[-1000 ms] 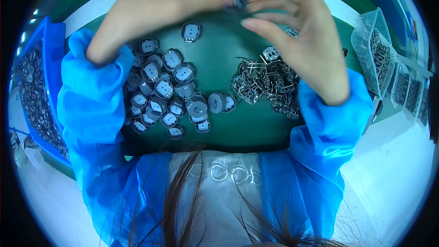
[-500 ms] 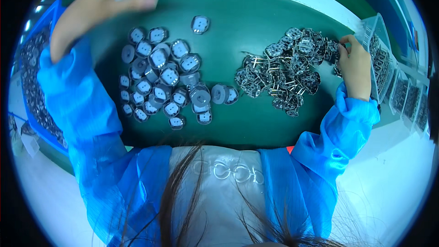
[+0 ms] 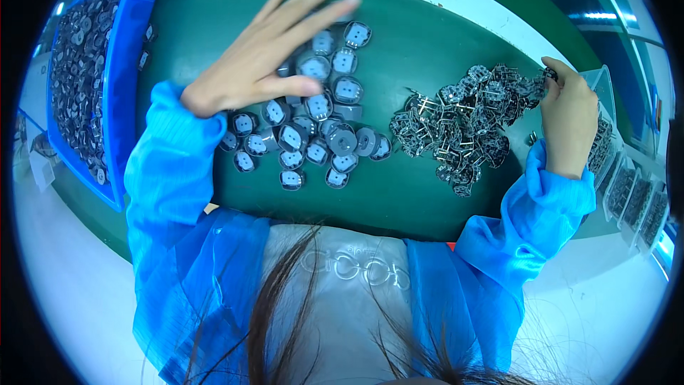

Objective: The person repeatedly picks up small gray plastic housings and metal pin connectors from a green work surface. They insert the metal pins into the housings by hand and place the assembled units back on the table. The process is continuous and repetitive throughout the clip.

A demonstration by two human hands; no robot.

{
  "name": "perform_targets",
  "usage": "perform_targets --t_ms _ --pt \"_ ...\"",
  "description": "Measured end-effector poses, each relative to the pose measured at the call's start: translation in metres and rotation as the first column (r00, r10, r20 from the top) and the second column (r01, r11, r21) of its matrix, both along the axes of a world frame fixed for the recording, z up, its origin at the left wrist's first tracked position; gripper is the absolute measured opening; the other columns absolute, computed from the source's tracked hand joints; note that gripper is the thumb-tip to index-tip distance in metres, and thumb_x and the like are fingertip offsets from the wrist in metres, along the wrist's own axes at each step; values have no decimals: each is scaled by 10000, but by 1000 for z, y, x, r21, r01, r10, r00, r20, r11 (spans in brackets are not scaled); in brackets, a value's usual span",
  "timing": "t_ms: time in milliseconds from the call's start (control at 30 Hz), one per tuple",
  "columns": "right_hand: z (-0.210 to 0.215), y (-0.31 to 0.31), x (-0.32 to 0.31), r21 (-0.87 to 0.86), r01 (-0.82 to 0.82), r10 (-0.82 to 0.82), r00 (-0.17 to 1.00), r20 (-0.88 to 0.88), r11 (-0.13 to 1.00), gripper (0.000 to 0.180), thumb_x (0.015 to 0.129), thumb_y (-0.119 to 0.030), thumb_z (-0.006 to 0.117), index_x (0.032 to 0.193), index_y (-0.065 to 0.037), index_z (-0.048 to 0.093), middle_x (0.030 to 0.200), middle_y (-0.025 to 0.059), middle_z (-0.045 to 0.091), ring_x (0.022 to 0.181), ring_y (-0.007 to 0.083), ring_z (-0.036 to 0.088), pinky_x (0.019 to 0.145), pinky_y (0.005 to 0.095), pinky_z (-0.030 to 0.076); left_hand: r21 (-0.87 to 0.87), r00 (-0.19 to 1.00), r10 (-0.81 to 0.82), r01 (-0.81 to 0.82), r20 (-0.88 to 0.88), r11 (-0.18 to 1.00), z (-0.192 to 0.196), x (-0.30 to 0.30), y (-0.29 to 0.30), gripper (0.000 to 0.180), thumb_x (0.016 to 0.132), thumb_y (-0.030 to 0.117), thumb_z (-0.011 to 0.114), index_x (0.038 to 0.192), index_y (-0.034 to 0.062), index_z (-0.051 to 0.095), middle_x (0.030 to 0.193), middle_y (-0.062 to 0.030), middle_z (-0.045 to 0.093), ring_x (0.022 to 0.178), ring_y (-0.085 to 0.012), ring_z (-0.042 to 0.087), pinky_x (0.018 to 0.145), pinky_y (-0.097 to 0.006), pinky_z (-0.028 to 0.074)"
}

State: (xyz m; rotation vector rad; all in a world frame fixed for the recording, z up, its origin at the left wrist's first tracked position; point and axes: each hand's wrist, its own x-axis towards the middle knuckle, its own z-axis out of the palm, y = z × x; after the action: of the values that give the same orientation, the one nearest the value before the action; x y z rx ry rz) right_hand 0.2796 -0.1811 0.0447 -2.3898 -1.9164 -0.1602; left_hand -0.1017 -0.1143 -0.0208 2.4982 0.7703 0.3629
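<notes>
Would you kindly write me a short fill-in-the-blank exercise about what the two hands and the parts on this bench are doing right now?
1. The left hand lies open, fingers spread, over the pile of round ____ capped parts.
2. The right hand pinches at the far edge of the heap of dark parts with metal ____.
3. Both piles rest on a ____ mat.
4. The tray of further parts at the person's left is ____.

Missing words: grey; pins; green; blue
</notes>
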Motion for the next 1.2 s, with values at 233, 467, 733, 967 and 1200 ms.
perform_targets --t_ms 233,467,733,967,1200 --pt "-1 12 0 142 -162 196 942 -272 976 153 820 33 722 965 -14 715 868 208 731 807 372 735 715 426 568 45 962 -271 269 43 962 -18 85 28 669 1013 546 541 1560 168 464 1661 -100 354 1562 -329 260 1274 -597 78" --pt "19 15 -7 129 -198 234 876 -422 972 111 858 -9 740 949 -18 677 796 154 723 707 258 712 613 343 531 -129 902 -369 403 225 906 1 158 60 240 935 254 717 1058 49 733 1201 -90 706 1248 -310 578 1083 -435 428" --pt "17 21 -14 120 -202 228 693 -684 972 155 855 -97 805 1000 -42 801 897 101 745 712 154 683 631 288 531 -181 892 -444 452 87 873 26 179 81 298 800 134 779 1048 38 644 1006 -83 670 1060 -307 612 927 -418 495" --pt "13 34 -19 186 -101 210 556 -804 977 158 906 -127 785 1026 -24 792 914 58 750 802 98 672 672 223 506 -100 900 -421 432 116 896 13 179 71 398 812 145 777 1181 36 674 1032 -132 650 1014 -341 632 901 -446 511" --pt "16 34 -17 238 -45 229 486 -843 970 139 931 -105 771 1017 4 758 918 36 747 830 72 670 668 195 498 -79 852 -473 500 227 863 -1 182 75 370 801 153 816 1149 85 711 1120 -113 638 1055 -318 642 928 -426 511"
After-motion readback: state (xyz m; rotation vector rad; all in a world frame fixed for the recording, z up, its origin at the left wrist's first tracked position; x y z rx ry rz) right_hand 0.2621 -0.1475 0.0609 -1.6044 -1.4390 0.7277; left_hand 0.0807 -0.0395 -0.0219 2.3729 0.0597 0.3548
